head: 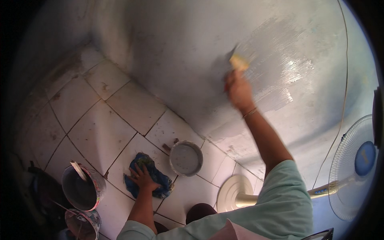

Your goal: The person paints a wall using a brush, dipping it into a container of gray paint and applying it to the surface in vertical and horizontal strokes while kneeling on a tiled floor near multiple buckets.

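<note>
My right hand (240, 90) is shut around a paintbrush (239, 62) with a yellowish part, blurred, against the wall (180, 60). A wet, shiny grey patch of paint (276, 60) covers the wall to its right. My left hand (144, 180) presses with spread fingers on a crumpled blue cloth (163, 183) lying on the tiled floor. Right of the cloth, near the wall's foot, stands a round tub of grey paint (186, 158).
At lower left stand a paint-stained bucket (100, 186) with a wooden stick (78, 171) in it and a smaller bucket (96, 220). A standing fan (364, 158) is at right, its round base (234, 183) near my body. A cable (346, 75) runs down the wall.
</note>
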The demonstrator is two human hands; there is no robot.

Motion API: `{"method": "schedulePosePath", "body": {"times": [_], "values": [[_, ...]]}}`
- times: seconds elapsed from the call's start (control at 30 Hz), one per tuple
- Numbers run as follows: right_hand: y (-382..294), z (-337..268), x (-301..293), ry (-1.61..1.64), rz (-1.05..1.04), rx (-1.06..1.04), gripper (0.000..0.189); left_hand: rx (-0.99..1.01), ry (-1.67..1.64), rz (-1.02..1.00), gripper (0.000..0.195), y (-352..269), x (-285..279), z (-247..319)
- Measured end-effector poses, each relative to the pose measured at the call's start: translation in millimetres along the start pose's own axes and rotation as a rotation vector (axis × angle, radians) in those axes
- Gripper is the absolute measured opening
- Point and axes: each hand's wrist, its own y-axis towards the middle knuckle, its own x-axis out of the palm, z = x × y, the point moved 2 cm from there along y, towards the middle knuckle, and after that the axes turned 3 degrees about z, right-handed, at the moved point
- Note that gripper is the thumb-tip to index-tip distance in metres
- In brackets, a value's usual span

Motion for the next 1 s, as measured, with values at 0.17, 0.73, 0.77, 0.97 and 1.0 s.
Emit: {"method": "schedulePosePath", "body": {"times": [0.17, 0.73, 0.77, 0.97, 1.0], "values": [[-97, -22, 123, -0.112, -0.228, -0.359, 0.026, 0.013, 0.017, 0.006, 0.143, 3, 3, 4], [90, -16, -122, -0.359, 0.787, -0.243, 0.011, 0.035, -0.06, 0.112, 0.138, -6, 1, 6], [90, -4, -99, -0.441, 0.713, -0.172, 0.014, 0.058, -0.082, 0.144, 0.137, -7, 1, 8], [-10, -40, 121, -0.172, -0.053, -0.247, 0.013, 0.111, -0.211, 0.359, 0.121, -9, 12, 1], [-33, -43, 153, -0.038, -0.155, -0.202, 0.012, 0.114, -0.214, 0.36, 0.121, -8, 12, 2]]}}
